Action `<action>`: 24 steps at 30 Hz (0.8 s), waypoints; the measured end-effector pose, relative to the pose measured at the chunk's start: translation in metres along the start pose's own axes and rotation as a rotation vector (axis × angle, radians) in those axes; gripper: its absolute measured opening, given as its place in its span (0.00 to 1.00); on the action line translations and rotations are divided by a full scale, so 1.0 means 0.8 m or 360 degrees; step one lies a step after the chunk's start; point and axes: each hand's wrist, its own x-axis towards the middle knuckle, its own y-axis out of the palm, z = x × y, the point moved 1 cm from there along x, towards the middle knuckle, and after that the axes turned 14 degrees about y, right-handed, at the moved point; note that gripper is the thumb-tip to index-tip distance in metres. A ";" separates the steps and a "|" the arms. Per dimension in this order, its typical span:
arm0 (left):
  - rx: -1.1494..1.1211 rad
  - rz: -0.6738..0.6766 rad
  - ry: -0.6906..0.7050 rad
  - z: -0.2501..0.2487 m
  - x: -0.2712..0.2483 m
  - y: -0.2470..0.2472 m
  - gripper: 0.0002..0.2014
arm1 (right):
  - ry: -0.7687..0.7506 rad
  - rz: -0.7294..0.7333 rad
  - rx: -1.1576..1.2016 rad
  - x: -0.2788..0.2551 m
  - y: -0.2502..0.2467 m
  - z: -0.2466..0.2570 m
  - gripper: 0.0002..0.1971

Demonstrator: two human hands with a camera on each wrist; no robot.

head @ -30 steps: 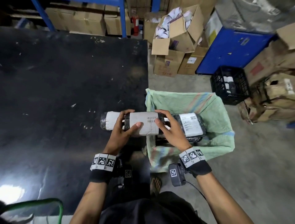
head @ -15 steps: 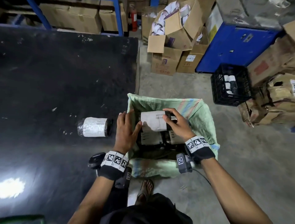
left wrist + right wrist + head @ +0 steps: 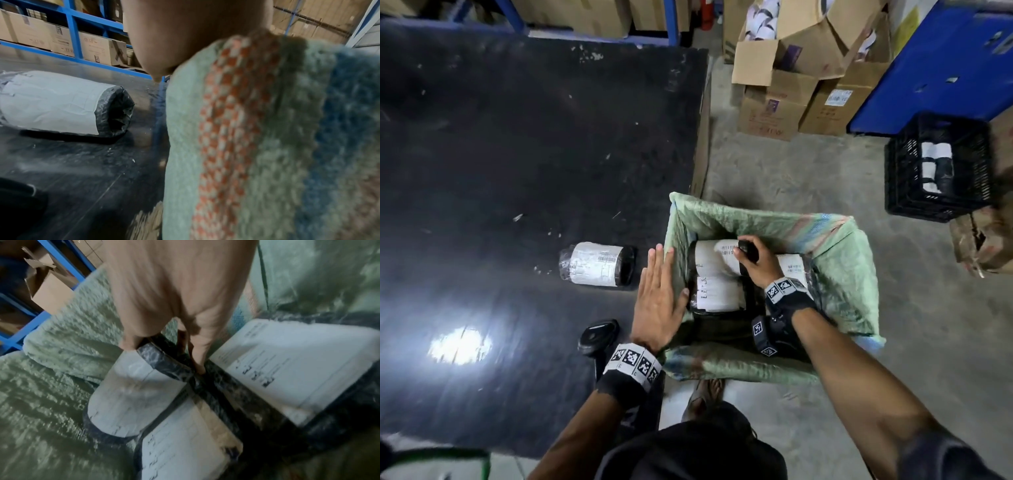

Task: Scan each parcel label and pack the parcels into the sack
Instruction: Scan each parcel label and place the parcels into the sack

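Observation:
The green woven sack (image 3: 842,274) stands open on the floor against the black table's right edge. Several black-wrapped parcels with white labels lie in it. My right hand (image 3: 744,251) reaches inside and grips the right end of the topmost parcel (image 3: 714,255), thumb and fingers curled round its black end (image 3: 164,356). Two other labelled parcels (image 3: 287,369) (image 3: 185,443) lie beside and below it. My left hand (image 3: 657,284) is flat with straight fingers along the sack's left rim and holds nothing. One more labelled parcel (image 3: 597,263) (image 3: 61,104) lies on its side on the table.
A black handheld scanner (image 3: 599,337) lies on the table (image 3: 517,154) near my left wrist. Cardboard boxes (image 3: 784,99) and a black crate (image 3: 938,168) with rolled parcels stand on the floor beyond the sack. Blue shelving runs behind the table.
One parcel was left on the table and another carried over the sack. My right hand has lowered it onto the others. My left hand let go and opened flat at the sack's rim.

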 end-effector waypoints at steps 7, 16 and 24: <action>0.0000 0.0036 0.0006 0.003 -0.001 -0.005 0.44 | 0.0004 -0.0043 0.0043 -0.003 0.020 -0.008 0.19; -0.0222 0.0021 0.0032 0.002 -0.002 -0.013 0.39 | 0.0031 0.0105 -0.0137 -0.004 0.004 0.012 0.33; -0.0450 -0.0266 -0.0004 0.043 -0.012 -0.057 0.30 | -0.0145 0.0048 -0.0485 -0.072 -0.005 0.084 0.32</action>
